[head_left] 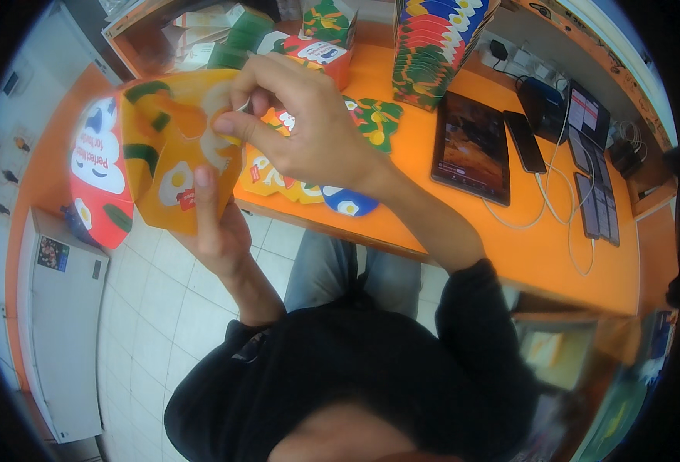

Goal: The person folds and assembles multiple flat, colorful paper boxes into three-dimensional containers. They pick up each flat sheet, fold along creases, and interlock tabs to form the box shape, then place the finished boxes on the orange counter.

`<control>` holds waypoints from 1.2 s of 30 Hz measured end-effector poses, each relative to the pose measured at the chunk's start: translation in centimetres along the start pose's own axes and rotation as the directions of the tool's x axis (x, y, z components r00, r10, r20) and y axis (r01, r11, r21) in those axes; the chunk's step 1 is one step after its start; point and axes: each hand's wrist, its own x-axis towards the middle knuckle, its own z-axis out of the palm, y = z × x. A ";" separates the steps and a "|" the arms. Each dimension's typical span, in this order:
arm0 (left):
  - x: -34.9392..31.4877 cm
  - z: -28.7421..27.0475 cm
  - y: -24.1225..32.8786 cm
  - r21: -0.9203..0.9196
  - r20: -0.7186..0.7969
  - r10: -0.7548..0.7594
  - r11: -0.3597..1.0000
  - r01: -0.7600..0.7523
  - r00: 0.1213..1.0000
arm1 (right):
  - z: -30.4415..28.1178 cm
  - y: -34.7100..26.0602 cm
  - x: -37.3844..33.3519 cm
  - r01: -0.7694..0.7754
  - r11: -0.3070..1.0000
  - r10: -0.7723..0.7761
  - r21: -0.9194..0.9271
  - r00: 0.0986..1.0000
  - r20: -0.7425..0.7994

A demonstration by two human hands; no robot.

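Note:
A yellow paper food carton [151, 131] with printed eggs and green shapes is held up at the left, partly folded. Its red flap [101, 165] sticks out to the left. My left hand [216, 231] grips the carton from below, thumb on the printed face and fingers behind it. At the carton's upper right edge, my right hand [297, 123] pinches a small pale tab [245, 105] between thumb and finger. Whether this tab belongs to the carton cannot be made out. Flat printed carton blanks [278, 185] lie on the orange desk [401, 223] beneath my right hand.
A tall stack of nested cartons [436, 54] stands at the back of the desk. Further right are a tablet [471, 146], a phone [525, 142], other devices and loose white cables [544, 204]. More folded cartons [328, 58] sit at the back left. A white refrigerator [66, 323] stands at far left.

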 end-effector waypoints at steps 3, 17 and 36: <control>0.0 -0.3 0.1 -0.029 -0.005 -0.030 0.999 0.030 1.000 | 0.0 0.0 0.0 0.041 0.999 -0.040 0.016 0.999 -0.030; 0.3 0.2 0.0 -0.159 -0.013 -0.210 0.966 0.206 0.978 | 0.3 0.5 -0.2 -0.136 0.990 0.135 0.025 0.990 0.043; 0.7 0.1 0.5 -0.306 -0.003 -0.342 0.895 0.325 0.940 | -0.4 0.7 -0.1 -0.057 0.994 0.068 -0.090 0.989 0.131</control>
